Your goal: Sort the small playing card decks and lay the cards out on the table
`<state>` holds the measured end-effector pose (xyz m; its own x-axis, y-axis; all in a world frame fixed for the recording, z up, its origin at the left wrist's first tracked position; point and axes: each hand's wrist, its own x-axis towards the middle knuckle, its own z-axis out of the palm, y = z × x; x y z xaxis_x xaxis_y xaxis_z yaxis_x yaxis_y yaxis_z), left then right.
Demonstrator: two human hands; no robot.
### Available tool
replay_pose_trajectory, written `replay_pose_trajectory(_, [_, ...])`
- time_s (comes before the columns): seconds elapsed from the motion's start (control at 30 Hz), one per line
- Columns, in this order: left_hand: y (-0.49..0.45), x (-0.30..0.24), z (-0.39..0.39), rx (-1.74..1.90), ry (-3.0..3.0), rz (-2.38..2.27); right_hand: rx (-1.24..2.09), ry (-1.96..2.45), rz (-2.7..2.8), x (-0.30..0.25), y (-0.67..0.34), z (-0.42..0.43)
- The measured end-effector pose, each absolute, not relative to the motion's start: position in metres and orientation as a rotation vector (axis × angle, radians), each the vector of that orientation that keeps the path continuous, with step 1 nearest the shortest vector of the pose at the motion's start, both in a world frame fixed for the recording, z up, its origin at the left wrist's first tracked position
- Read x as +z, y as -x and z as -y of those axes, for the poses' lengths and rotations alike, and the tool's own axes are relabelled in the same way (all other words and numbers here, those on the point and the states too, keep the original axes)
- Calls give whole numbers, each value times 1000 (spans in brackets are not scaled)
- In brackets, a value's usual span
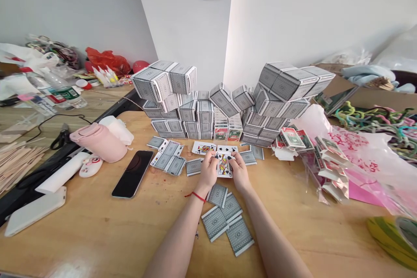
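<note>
A white face-up playing card (224, 165) stands between my hands, long axis pointing away from me, over the light wooden tabletop (97, 243). My left hand (206, 173) and right hand (239, 172), equally near, pinch its sides. Grey-patterned cards (214, 223) lie nearer me.

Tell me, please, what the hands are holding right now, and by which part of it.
The left hand and right hand hold a face-up playing card by its upper corners, one hand on each side.
</note>
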<state>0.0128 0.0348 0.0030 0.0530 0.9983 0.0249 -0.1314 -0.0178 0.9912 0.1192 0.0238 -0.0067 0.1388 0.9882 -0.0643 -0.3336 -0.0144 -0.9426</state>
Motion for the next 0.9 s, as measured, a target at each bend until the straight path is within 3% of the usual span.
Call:
replay_pose_trajectory(0.43, [-13,6,-36,1318,-963,-1014,1378,991,754,-14,-120,-26])
replay_pose_trajectory(0.9, [-2,5,-39,1212,-1260,-1115,1512,865,622,-4,-126,-26])
